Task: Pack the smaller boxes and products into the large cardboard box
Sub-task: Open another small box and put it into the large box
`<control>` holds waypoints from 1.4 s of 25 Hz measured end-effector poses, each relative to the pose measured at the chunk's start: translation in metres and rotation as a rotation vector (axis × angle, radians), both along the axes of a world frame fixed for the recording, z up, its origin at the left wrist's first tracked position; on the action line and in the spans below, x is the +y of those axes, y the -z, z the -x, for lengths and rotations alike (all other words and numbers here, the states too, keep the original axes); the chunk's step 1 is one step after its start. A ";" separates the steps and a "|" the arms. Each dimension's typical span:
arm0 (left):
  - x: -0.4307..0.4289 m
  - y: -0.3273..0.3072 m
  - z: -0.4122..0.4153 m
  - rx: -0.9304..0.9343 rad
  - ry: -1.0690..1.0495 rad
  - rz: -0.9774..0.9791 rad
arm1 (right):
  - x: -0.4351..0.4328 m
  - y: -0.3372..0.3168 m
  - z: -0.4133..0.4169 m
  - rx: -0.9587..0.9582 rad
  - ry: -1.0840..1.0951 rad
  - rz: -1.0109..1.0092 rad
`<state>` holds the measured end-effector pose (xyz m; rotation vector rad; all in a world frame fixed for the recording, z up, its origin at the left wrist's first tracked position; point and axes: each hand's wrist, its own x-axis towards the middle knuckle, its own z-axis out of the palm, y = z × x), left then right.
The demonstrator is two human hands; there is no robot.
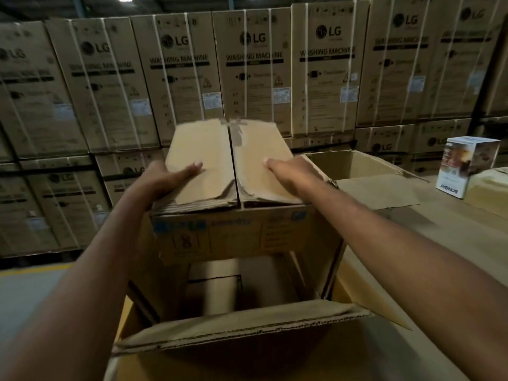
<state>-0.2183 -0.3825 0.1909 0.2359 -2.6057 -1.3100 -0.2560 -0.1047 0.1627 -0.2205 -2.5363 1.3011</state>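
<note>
A smaller brown cardboard box (233,235), its top flaps closed with torn tape along the seam, hangs above the open large cardboard box (247,325) at the bottom centre. My left hand (165,180) grips the smaller box at its left top edge, thumb lying on the left flap. My right hand (291,171) holds the right top edge, thumb on the right flap. The fingers of both hands are hidden behind the box's sides. The large box's interior is dark, and its near flap folds toward me.
A white product box (464,166) stands at the right on a cardboard-covered surface (412,229). Another open carton (349,160) sits behind my right arm. Stacked washing machine cartons (247,72) wall off the background. Grey floor (27,284) lies at the left.
</note>
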 end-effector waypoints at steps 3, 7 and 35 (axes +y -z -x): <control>-0.007 0.046 0.016 -0.179 0.009 0.065 | -0.014 0.053 0.019 -0.131 0.018 -0.029; -0.010 0.104 0.039 -0.435 0.084 0.115 | -0.015 0.103 0.028 -0.287 0.056 -0.101; 0.025 0.154 0.053 -0.437 0.708 1.042 | -0.096 0.150 0.019 -0.490 -0.503 -0.207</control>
